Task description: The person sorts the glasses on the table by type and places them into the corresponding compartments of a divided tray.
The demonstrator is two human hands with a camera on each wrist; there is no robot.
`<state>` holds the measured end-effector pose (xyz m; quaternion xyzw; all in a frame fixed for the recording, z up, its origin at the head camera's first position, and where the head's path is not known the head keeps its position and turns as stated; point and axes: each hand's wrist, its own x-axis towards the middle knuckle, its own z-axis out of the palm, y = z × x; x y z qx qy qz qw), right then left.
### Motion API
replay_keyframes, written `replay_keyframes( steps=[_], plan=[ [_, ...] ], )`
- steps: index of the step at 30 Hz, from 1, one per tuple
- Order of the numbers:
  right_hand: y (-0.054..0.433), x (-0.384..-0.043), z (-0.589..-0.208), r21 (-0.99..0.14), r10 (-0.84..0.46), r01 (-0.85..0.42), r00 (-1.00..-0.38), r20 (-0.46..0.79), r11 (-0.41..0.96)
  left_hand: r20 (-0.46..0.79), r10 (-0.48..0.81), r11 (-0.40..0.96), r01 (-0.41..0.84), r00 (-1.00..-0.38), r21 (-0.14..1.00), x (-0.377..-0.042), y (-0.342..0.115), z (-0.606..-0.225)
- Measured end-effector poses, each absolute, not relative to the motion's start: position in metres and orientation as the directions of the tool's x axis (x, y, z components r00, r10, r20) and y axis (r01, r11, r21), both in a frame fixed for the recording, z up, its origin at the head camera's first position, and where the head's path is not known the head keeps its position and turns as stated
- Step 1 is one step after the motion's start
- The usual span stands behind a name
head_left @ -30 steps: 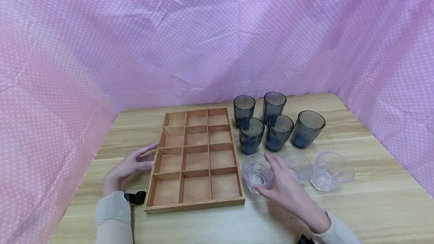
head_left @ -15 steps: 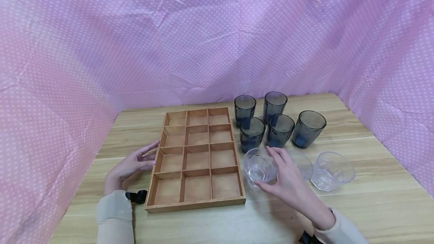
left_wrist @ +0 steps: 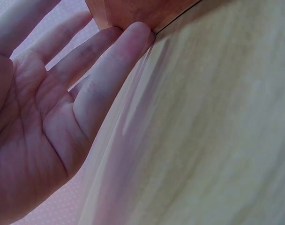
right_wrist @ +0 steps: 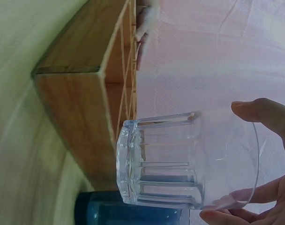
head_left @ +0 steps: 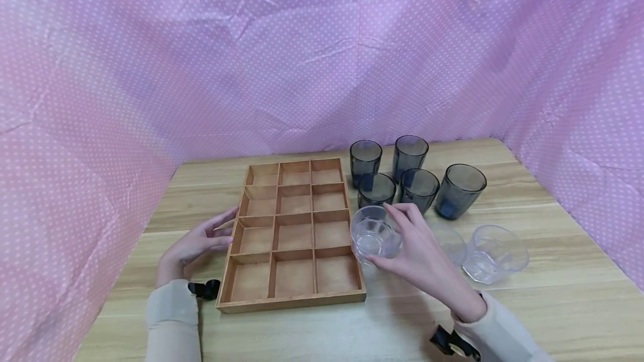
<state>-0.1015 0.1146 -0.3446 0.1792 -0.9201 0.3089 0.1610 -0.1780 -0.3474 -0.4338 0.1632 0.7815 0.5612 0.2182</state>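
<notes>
My right hand [head_left: 417, 256] holds a clear glass [head_left: 371, 239] near its rim between thumb and fingers. In the right wrist view the clear glass [right_wrist: 168, 164] is raised off the table, its faceted base level with the top of a wooden compartment tray [right_wrist: 77, 112]. From above, the glass overlaps the right edge of the tray [head_left: 292, 302], whose compartments hold nothing. My left hand [head_left: 198, 243] rests at the tray's left side with fingers extended. Seen from the left wrist, fingertips of the left hand [left_wrist: 48, 108] touch the tray's wall [left_wrist: 142, 11].
Several dark grey-blue glasses [head_left: 459, 191] stand right of the tray toward the back. Two more clear glasses stand in front of them: one [head_left: 450, 242] partly behind my right hand, another [head_left: 493, 256] farther right. A pink dotted cloth [head_left: 322, 60] hangs around the table.
The right hand has closed on the nearest clear glass, lifted it from the table and moved it slightly left, to the tray's right edge. The left hand has stayed at the tray.
</notes>
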Motion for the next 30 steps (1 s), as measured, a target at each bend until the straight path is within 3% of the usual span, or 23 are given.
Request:
replay_keyframes(
  steps=[13, 30],
  plan=[
    [0.085, -0.117, -0.336, -0.624, -0.243, -0.4, -0.914, 0.325, 0.671, -0.175, 0.483, 0.313, -0.018, -0.858, 0.95, -0.177, -0.346, -0.435],
    [0.04, -0.134, -0.331, -0.63, -0.331, -0.435, -0.9, 0.284, 0.643, -0.18, 0.498, 0.297, -0.028, -0.848, 0.954, -0.179, -0.347, -0.434]
  ],
)
